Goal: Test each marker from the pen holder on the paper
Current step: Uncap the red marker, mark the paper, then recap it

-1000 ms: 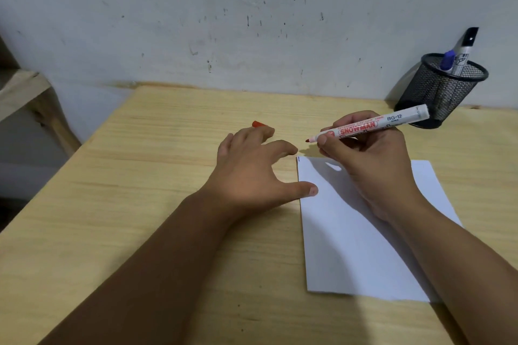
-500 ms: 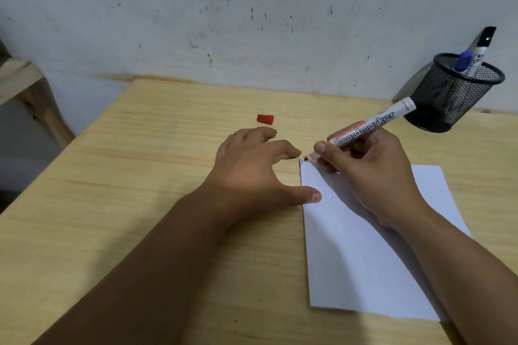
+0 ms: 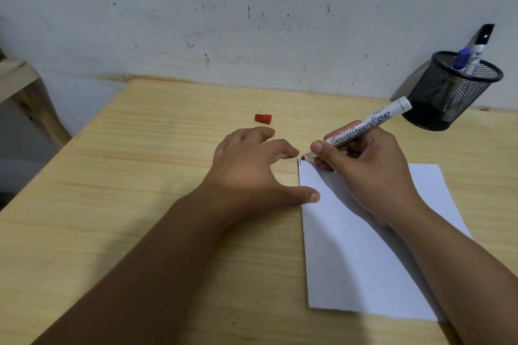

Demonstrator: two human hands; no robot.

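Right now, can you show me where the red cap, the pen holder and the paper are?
red cap [image 3: 263, 118], head view, middle of its side.
pen holder [image 3: 448, 92], head view, mesh wall.
paper [image 3: 364, 274], head view, bare white part.

The paper [image 3: 364, 255] lies on the worktop [image 3: 140, 204] at lower right of the frame. The pen holder [image 3: 448, 92] stands at upper right against the wall, two markers [image 3: 473, 56] in it. A cap [image 3: 263, 118] lies left of centre, behind the left hand [image 3: 252, 173].
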